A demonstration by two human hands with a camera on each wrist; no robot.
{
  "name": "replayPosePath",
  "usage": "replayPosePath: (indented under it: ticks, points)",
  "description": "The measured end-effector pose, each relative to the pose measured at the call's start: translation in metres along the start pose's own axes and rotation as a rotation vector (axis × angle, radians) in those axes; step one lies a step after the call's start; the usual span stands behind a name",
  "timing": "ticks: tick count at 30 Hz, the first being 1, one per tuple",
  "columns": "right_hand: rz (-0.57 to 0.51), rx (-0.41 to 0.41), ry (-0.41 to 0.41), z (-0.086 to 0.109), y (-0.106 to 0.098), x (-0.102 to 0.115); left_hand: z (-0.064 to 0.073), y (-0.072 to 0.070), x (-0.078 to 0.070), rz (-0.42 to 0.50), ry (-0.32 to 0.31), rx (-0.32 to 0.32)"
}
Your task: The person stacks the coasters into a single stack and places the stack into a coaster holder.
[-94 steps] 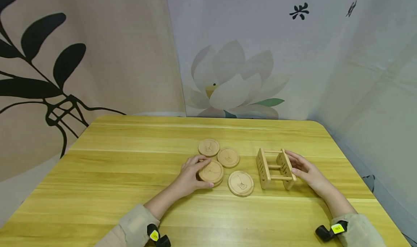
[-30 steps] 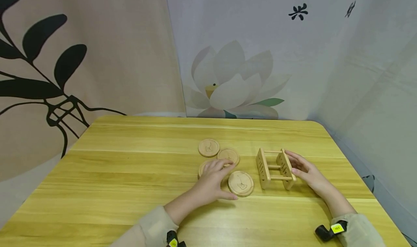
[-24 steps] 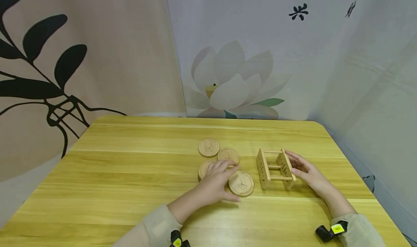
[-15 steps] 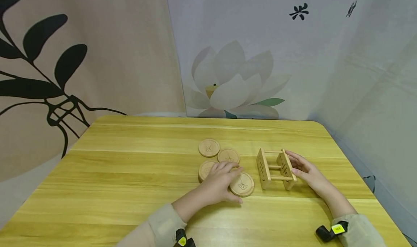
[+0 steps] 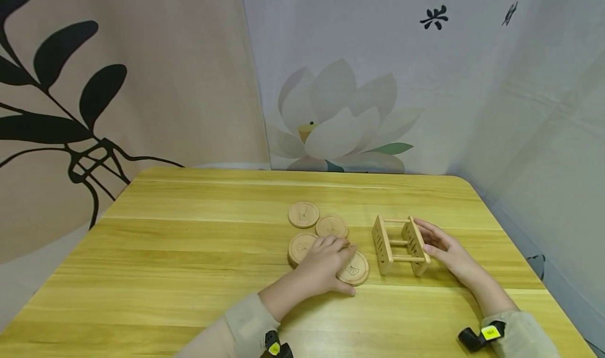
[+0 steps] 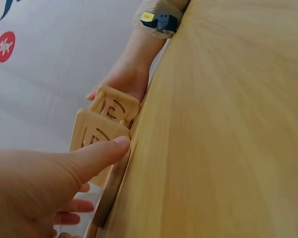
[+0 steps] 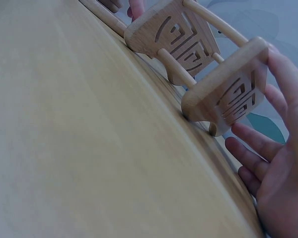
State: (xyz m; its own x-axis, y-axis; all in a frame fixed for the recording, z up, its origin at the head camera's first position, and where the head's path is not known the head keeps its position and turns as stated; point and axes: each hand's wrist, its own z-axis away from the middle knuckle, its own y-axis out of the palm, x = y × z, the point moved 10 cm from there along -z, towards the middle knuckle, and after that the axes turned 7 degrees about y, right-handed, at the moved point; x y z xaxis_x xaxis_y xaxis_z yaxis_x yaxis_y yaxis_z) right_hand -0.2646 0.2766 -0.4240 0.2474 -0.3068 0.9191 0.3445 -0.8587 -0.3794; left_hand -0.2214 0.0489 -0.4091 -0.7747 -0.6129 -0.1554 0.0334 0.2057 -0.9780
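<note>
Fingers spread, my left hand [image 5: 321, 266] reaches over a round wooden coaster [image 5: 356, 270] engraved with a ginkgo leaf. Its thumb lies at the near edge, its fingertips over the far edge. The hand hides the coaster's left part. Beside it sits a small stack of coasters [image 5: 298, 249], partly covered by the hand. My right hand [image 5: 446, 252] holds the right side panel of a wooden coaster rack [image 5: 382, 248], thumb at the front edge and fingers behind. In the right wrist view the rack's slotted panels [image 7: 238, 91] stand upright, joined by round rods.
Two more coasters lie farther back on the wooden table, one at the back left [image 5: 303, 214] and another to its right [image 5: 332, 226]. A printed curtain [image 5: 189, 85] hangs behind the table [image 5: 165, 263].
My left hand has left the coaster stack and shifted right onto the front coaster, edging farther right over the last second. My right hand and the rack stay put.
</note>
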Motion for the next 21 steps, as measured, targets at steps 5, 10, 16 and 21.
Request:
replayPosePath:
  ticks: [5, 10, 16, 21]
  points:
    - [-0.004, 0.004, -0.004, 0.0002, 0.0003, 0.0008, -0.0024, 0.0031, -0.0008, -0.032, -0.017, 0.038]
    - [0.005, -0.005, 0.004, -0.0005, -0.0003, 0.0002, -0.0035, 0.0046, -0.0005, -0.044, -0.030, 0.064]
    - [0.012, -0.008, 0.001, -0.0005, -0.0007, -0.0004, -0.0032, 0.0038, -0.0018, -0.052, -0.025, 0.070]
    - [0.009, -0.006, -0.004, 0.0001, -0.0003, 0.0003, -0.0032, 0.0038, -0.0022, -0.050, -0.024, 0.069]
